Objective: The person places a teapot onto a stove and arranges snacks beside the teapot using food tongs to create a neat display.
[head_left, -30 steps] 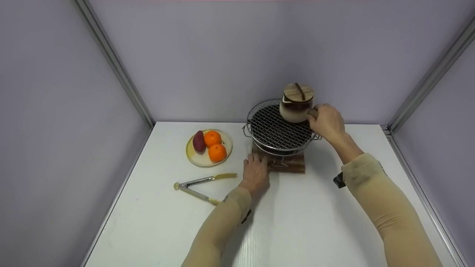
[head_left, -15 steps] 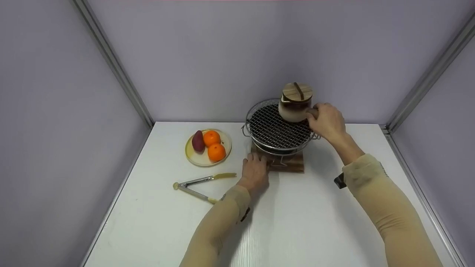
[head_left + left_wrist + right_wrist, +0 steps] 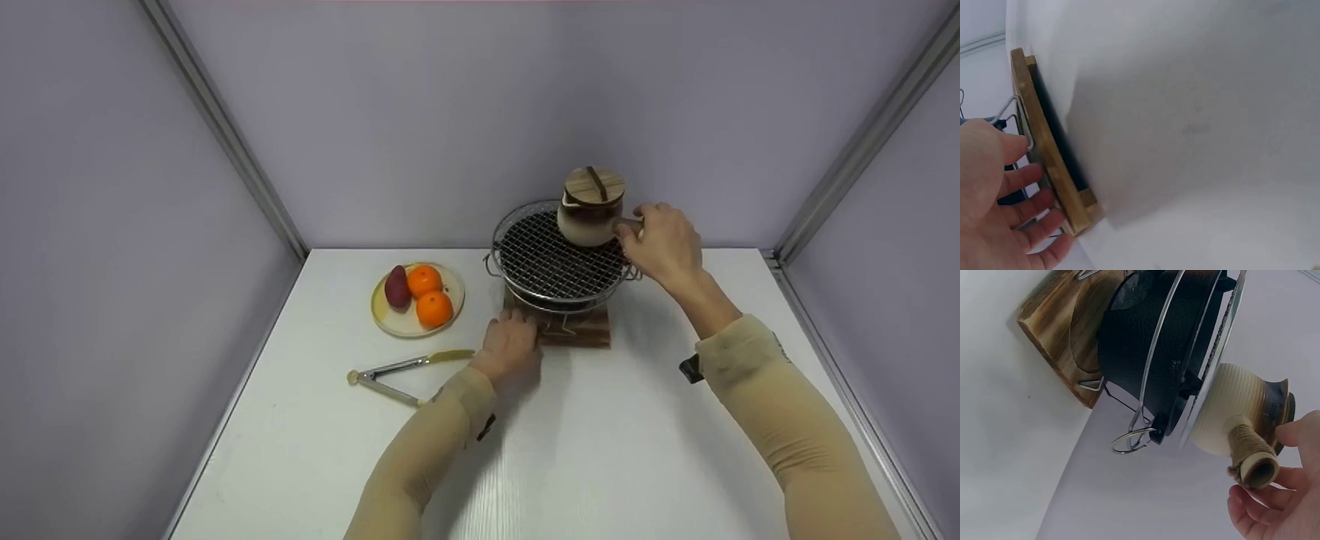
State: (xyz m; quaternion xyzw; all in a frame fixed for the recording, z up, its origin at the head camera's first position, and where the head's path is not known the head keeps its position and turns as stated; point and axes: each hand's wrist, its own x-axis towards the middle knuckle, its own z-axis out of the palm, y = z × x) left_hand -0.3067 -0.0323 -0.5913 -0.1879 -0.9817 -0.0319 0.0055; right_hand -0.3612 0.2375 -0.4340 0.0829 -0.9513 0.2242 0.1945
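Observation:
A cream-and-brown ceramic teapot (image 3: 590, 223) with a wooden lid stands on the wire mesh (image 3: 555, 259) of a round black tabletop grill (image 3: 1140, 343). Around its twine-wrapped side handle (image 3: 1249, 450), my right hand (image 3: 666, 244) is spread, thumb on one side by the pot's rim and fingers on the other, with gaps showing. Under the grill lies a wooden board (image 3: 589, 334). My left hand (image 3: 510, 345) touches the board's front left edge with fingertips, its thumb near a wire leg (image 3: 1026, 124) of the grill stand.
Left of the grill, a pale plate (image 3: 390, 321) bears two oranges (image 3: 433, 310) and a purple sweet potato (image 3: 397, 289). Open tongs (image 3: 394, 367) lie on the white table (image 3: 300, 450), partly covered by the left sleeve. Walls (image 3: 420, 120) stand behind and at both sides.
My right fingers have loosened and spread from the teapot handle. My left forearm has shifted slightly left, fingertips still at the board. The teapot keeps its place on the mesh.

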